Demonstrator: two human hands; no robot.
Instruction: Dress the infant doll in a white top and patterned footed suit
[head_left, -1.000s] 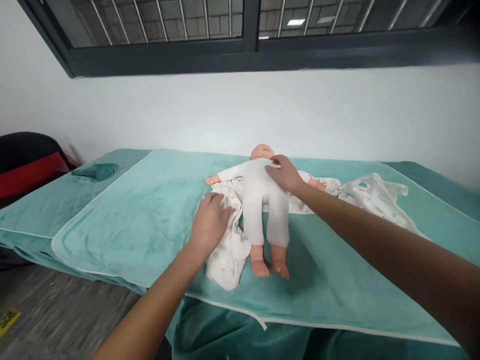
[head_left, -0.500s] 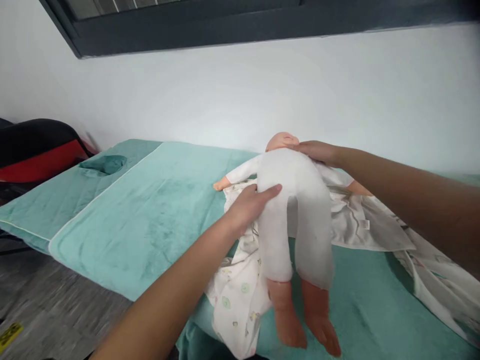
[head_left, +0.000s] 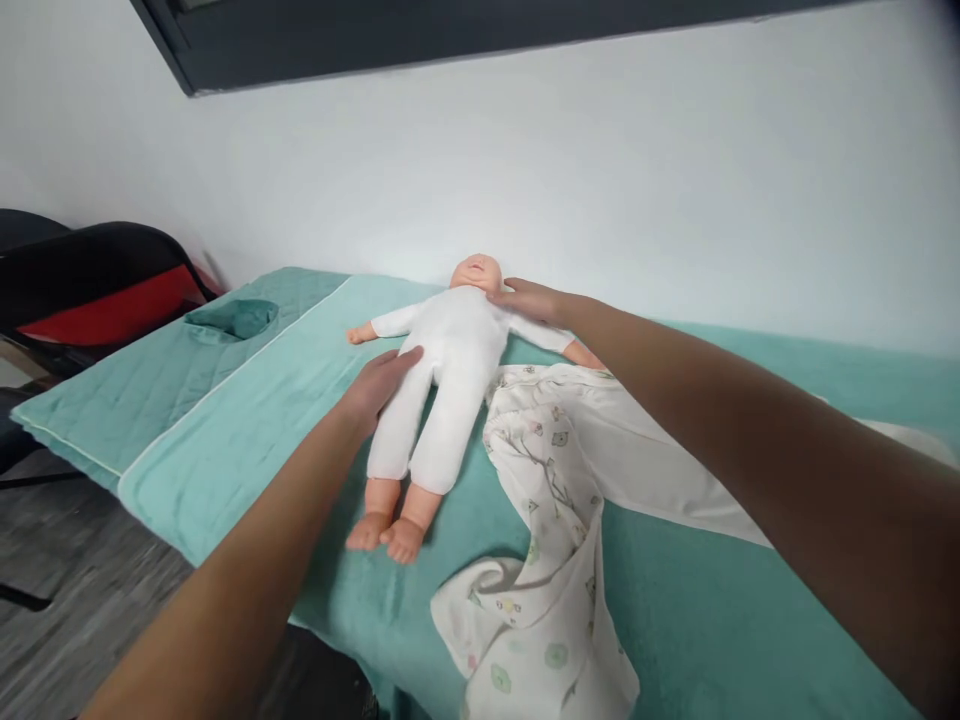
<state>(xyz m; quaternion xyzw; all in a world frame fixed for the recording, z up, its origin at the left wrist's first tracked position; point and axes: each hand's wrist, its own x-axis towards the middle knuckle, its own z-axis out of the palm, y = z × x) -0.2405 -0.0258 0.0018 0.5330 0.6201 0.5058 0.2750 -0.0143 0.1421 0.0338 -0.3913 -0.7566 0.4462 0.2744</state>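
Note:
A baby doll [head_left: 459,330] with a white cloth body lies on its back on the green bed cover, arms spread and feet toward me. My left hand [head_left: 381,385] grips its side at the hip, the thumb on top and the other fingers partly hidden. My right hand [head_left: 529,300] holds the doll at the neck and shoulder, with some fingertips out of sight behind it. To the doll's right, printed white baby clothing [head_left: 551,470] lies crumpled, one part reaching toward the front edge. My right forearm covers some of the white cloth.
The bed cover [head_left: 247,470] runs along a white wall [head_left: 480,170] under a dark window frame [head_left: 450,40]. A quilted green section with a ring-shaped cushion [head_left: 232,318] lies at the left. Black and red chairs [head_left: 112,300] stand beyond that end.
The doll has moved left, from above the clothing down onto the bed cover, with both hands on it. The clothing now lies uncovered to its right. My view has shifted too.

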